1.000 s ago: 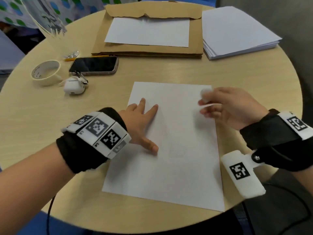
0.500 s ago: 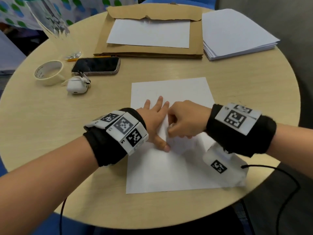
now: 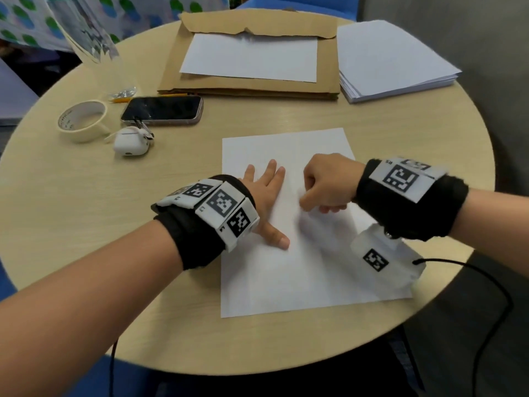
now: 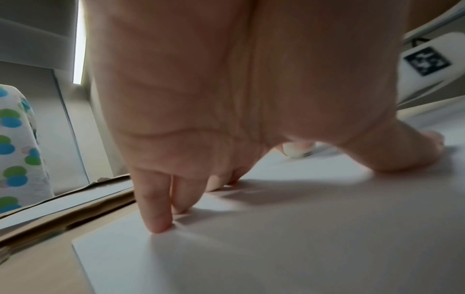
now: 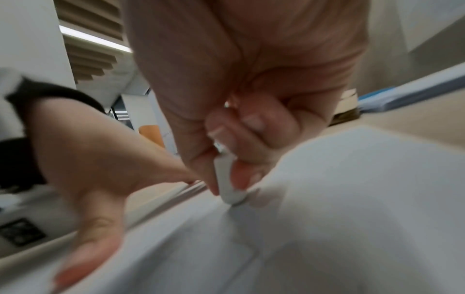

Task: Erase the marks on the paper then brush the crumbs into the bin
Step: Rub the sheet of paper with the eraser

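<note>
A white sheet of paper (image 3: pixel 300 267) lies on the round table in front of me. My left hand (image 3: pixel 264 193) lies flat on its left half, fingers spread and straight, pressing it down (image 4: pixel 157 222). My right hand (image 3: pixel 326 187) is curled over the sheet's middle and pinches a white eraser (image 5: pixel 227 185) between thumb and fingers, its tip touching the paper (image 5: pixel 352 218). In the left wrist view the eraser (image 4: pixel 298 151) shows beyond my palm. Any marks under the hands are too faint to make out. No bin is in view.
At the far side lie a brown envelope (image 3: pixel 326 67) with a sheet on it and a stack of white paper (image 3: pixel 392 61). On the left are a phone (image 3: pixel 163 110), a white earbud case (image 3: pixel 130 143) and a tape roll (image 3: pixel 83 120). The table's edge (image 3: pixel 429 305) runs close on the right.
My right hand came from the sheet's right edge to its middle and set the eraser on the paper. It has since shifted a little to the right. The left hand stays pressed flat.
</note>
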Motion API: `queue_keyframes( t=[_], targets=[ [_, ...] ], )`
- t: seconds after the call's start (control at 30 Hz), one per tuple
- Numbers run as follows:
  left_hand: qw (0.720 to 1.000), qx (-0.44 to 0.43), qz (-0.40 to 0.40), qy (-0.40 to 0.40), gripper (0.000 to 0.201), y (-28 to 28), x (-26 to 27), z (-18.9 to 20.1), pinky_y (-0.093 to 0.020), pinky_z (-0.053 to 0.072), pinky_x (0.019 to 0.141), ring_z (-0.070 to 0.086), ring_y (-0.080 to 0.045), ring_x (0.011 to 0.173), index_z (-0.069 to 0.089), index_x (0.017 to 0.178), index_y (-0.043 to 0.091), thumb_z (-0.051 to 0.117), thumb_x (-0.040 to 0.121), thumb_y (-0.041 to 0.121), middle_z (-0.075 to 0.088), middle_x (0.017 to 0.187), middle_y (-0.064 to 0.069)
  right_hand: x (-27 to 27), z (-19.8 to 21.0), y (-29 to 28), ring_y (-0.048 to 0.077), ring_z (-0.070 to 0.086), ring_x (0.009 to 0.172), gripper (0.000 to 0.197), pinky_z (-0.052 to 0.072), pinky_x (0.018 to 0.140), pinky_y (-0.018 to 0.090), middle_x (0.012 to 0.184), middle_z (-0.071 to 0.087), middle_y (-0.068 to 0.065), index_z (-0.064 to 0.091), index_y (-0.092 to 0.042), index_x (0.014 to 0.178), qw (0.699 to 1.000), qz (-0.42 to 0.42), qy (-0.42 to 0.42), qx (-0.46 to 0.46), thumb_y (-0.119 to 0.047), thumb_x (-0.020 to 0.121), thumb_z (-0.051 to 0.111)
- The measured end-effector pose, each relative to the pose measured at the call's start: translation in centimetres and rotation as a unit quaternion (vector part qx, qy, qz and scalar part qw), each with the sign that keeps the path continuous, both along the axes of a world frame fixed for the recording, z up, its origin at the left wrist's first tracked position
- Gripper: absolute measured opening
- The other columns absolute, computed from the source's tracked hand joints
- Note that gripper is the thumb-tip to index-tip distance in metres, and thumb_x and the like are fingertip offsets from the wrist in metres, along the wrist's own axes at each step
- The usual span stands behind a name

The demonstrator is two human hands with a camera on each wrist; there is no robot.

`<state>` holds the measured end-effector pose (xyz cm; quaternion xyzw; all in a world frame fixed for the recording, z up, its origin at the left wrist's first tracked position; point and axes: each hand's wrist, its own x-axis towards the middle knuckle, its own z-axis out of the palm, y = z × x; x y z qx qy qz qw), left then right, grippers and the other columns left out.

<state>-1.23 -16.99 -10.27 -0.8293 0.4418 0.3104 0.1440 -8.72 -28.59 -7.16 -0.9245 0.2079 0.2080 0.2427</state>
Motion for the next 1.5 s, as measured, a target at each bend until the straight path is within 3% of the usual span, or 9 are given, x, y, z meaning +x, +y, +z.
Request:
queue_keyframes(
  t=[0.1, 0.23, 0.47, 0.53, 0.63, 0.8, 1.17, 1.33, 1.5],
  targets=[
    [1.000, -0.008, 0.004, -0.004, 0.130, -0.1, -0.4, 0.2, -0.052, 0.009, 0.115, -0.013, -0.039, 0.142, -0.024, 0.145, 0.014, 0.067, 0.067, 0.064, -0.028, 0.154, -0.004, 0.2, 0.3, 0.1, 0.015, 0.052, 0.045, 0.014, 0.043, 0.047, 0.022, 0.055, 0.061, 0.004, 0.056, -0.007, 0.067, 1.000, 0.002, -0.013, -0.019, -0.013, 0.076, 0.065],
    [1.000, -0.022, -0.012, -0.005, 0.120, -0.1, -0.8, 0.8, -0.048, 0.005, 0.115, -0.015, -0.036, 0.143, -0.017, 0.148, 0.015, 0.067, 0.073, 0.057, -0.024, 0.155, -0.007, 0.6, -0.7, 2.6, 0.013, 0.049, 0.040, 0.025, 0.044, 0.048, 0.021, 0.032, 0.051, -0.003, 0.046, -0.012, 0.057, 0.999, 0.026, -0.028, 0.014, -0.011, 0.076, 0.062],
    [1.000, -0.008, 0.007, -0.004, 0.131, 0.0, -0.1, -0.1, -0.052, 0.010, 0.116, -0.015, -0.036, 0.143, -0.026, 0.144, 0.015, 0.068, 0.066, 0.064, -0.029, 0.154, -0.001, -1.1, 0.4, -2.1, 0.024, 0.055, 0.062, 0.020, 0.045, 0.055, 0.027, 0.063, 0.054, 0.006, 0.047, -0.011, 0.064, 0.996, -0.031, -0.023, -0.084, -0.014, 0.075, 0.063],
    [1.000, -0.013, 0.007, -0.003, 0.131, -0.1, -0.2, -0.1, -0.052, 0.009, 0.115, -0.014, -0.038, 0.143, -0.025, 0.145, 0.015, 0.069, 0.067, 0.062, -0.029, 0.154, -0.002, -0.8, 0.2, -0.4, 0.024, 0.054, 0.066, 0.026, 0.043, 0.052, 0.025, 0.063, 0.048, 0.003, 0.041, -0.015, 0.062, 0.996, -0.007, -0.032, -0.086, -0.017, 0.074, 0.064],
    [1.000, -0.025, 0.005, -0.005, 0.129, -0.1, -0.3, 0.0, -0.051, 0.009, 0.115, -0.013, -0.042, 0.142, -0.022, 0.147, 0.015, 0.070, 0.068, 0.058, -0.025, 0.155, -0.006, 0.1, -1.0, 2.6, 0.016, 0.047, 0.051, 0.031, 0.037, 0.047, 0.023, 0.056, 0.045, 0.001, 0.038, -0.015, 0.057, 0.998, 0.042, -0.048, -0.027, -0.015, 0.076, 0.063],
    [1.000, -0.021, 0.006, -0.013, 0.129, 0.1, -0.2, -0.5, -0.054, 0.010, 0.114, -0.012, -0.041, 0.142, -0.023, 0.146, 0.017, 0.066, 0.067, 0.066, -0.026, 0.154, -0.004, -0.8, -0.6, -0.3, 0.015, 0.050, 0.040, 0.013, 0.043, 0.043, 0.020, 0.061, 0.065, 0.009, 0.066, -0.002, 0.073, 0.999, -0.010, -0.031, 0.004, -0.015, 0.075, 0.063],
    [1.000, -0.015, 0.006, -0.021, 0.127, -0.3, 0.0, -0.7, -0.058, 0.010, 0.112, -0.013, -0.040, 0.143, -0.025, 0.144, 0.027, 0.065, 0.065, 0.069, -0.029, 0.154, -0.002, -0.1, -1.2, -0.7, 0.005, 0.056, 0.036, 0.014, 0.047, 0.045, 0.015, 0.055, 0.065, 0.003, 0.058, -0.010, 0.077, 0.996, 0.005, -0.069, 0.058, -0.018, 0.077, 0.070],
    [1.000, -0.006, 0.010, -0.012, 0.127, -0.5, 0.0, -0.6, -0.058, 0.009, 0.112, -0.014, -0.040, 0.142, -0.026, 0.144, 0.026, 0.066, 0.066, 0.068, -0.031, 0.153, -0.003, -1.8, -0.7, 0.3, 0.005, 0.056, 0.038, 0.019, 0.046, 0.050, 0.015, 0.055, 0.065, -0.001, 0.055, -0.016, 0.067, 0.992, 0.105, 0.035, 0.059, -0.023, 0.079, 0.068],
    [1.000, -0.007, 0.005, -0.020, 0.128, -0.5, 0.0, -0.8, -0.058, 0.010, 0.112, -0.013, -0.042, 0.142, -0.026, 0.144, 0.026, 0.065, 0.065, 0.068, -0.029, 0.153, -0.004, 0.8, -0.3, -1.2, 0.008, 0.058, 0.045, 0.023, 0.046, 0.049, 0.017, 0.059, 0.065, 0.002, 0.058, -0.013, 0.069, 0.998, 0.032, -0.016, 0.058, -0.026, 0.077, 0.074]
  ],
)
